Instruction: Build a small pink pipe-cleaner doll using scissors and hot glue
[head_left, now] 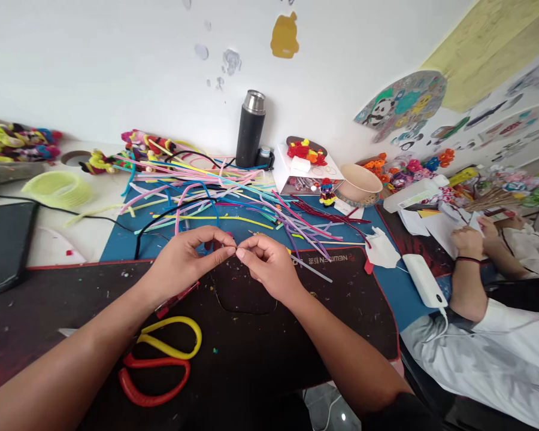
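Two pinches, both closed: left hand (188,262) and right hand (273,266) meet at the fingers (247,241), can't tell what's between them tbh. Thin dark cord (247,313) curves on the mat (341,323) just nearer, fuzzy stems (215,173) heaped far side, scissors (161,363) near left.

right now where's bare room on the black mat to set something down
Specks aside, the black mat between right forearm and white device, also between scissors and that forearm. Crowded: blue surface beyond, under heaped pipe cleaners.
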`<state>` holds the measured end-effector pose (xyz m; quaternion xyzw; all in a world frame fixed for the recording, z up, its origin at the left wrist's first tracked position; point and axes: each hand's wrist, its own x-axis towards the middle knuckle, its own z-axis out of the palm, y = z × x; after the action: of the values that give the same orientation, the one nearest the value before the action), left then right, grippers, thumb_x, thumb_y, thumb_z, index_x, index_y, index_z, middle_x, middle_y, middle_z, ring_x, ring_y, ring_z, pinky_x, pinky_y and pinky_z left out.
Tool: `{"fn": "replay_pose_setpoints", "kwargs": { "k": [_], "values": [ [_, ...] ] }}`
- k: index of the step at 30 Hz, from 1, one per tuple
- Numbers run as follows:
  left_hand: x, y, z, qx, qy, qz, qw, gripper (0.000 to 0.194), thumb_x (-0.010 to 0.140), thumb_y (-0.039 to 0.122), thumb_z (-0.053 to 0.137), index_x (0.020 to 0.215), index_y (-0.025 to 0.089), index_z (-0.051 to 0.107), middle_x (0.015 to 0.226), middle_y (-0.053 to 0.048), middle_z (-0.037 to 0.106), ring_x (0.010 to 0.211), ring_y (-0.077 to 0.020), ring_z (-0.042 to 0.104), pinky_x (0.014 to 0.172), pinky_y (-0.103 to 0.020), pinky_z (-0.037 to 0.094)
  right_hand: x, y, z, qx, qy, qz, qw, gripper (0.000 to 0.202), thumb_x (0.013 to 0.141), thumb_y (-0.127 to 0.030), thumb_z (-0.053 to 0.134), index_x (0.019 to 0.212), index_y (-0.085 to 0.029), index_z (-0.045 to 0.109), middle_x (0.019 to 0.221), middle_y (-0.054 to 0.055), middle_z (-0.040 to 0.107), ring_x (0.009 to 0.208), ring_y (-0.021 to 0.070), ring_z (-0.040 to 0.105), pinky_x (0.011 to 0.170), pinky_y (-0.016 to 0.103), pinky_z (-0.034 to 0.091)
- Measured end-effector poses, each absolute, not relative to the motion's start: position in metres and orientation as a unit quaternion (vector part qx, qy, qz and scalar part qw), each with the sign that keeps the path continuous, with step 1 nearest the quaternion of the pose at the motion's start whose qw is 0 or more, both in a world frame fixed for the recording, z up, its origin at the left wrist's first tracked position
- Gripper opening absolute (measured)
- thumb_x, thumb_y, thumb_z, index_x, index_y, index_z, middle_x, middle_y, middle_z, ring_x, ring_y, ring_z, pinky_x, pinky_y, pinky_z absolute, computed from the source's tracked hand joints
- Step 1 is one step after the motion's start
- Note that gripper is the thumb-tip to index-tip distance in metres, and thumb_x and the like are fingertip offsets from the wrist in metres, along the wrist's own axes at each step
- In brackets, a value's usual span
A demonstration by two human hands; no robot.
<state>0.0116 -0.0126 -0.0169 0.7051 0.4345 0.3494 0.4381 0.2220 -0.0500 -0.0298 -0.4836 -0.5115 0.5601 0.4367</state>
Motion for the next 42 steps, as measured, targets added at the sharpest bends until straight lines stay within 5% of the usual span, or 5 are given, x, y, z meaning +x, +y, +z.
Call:
{"fn": "replay_pose_setpoints", "kwargs": {
  "k": [28,36,40,42],
  "values": [
    [0.007,-0.005,-0.016,0.643,0.443,0.372,0.502,0.03,0.084,0.054,0.084,0.085,0.023,0.082,0.088,-0.006,0.082,0.083,-0.0242,0.072,0.086,-0.034,0.057,0.22,-0.058,-0.022,-0.505,-0.549,0.518,0.418,0.026,0.097,-0.047,0.075,0.094,-0.021,0.07,0.061,-0.009,0.049,0.052,0.0101,0.043,0.054,0.024,0.035],
    [-0.002,0.005,-0.017,0.537,0.452,0.47,0.536,0.035,0.073,0.051,0.097,0.083,0.022,0.08,0.086,-0.004,0.078,0.081,-0.0206,0.067,0.078,-0.031,0.054,0.195,-0.092,-0.024,-0.408,-0.779,0.417,0.231,0.029,0.108,-0.05,0.071,0.118,-0.024,0.077,0.082,-0.002,0.073,0.074,0.0146,0.066,0.071,0.026,0.048],
    [0.001,0.006,-0.014,0.496,0.445,0.499,0.554,0.038,0.066,0.052,0.1,0.078,0.022,0.08,0.079,-0.003,0.075,0.075,-0.019,0.063,0.075,-0.03,0.052,0.166,-0.102,-0.027,-0.347,-0.881,0.296,0.127,0.045,0.106,-0.061,0.07,0.131,-0.023,0.072,0.118,0.006,0.081,0.109,0.0238,0.075,0.09,0.033,0.057],
    [0.001,0.007,-0.012,0.488,0.442,0.507,0.557,0.038,0.066,0.052,0.1,0.076,0.022,0.08,0.078,-0.003,0.075,0.074,-0.018,0.062,0.073,-0.03,0.05,0.153,-0.105,-0.027,-0.327,-0.91,0.242,0.083,0.046,0.108,-0.058,0.068,0.135,-0.02,0.071,0.12,0.008,0.08,0.112,0.026,0.074,0.092,0.036,0.06]
  ]
}}
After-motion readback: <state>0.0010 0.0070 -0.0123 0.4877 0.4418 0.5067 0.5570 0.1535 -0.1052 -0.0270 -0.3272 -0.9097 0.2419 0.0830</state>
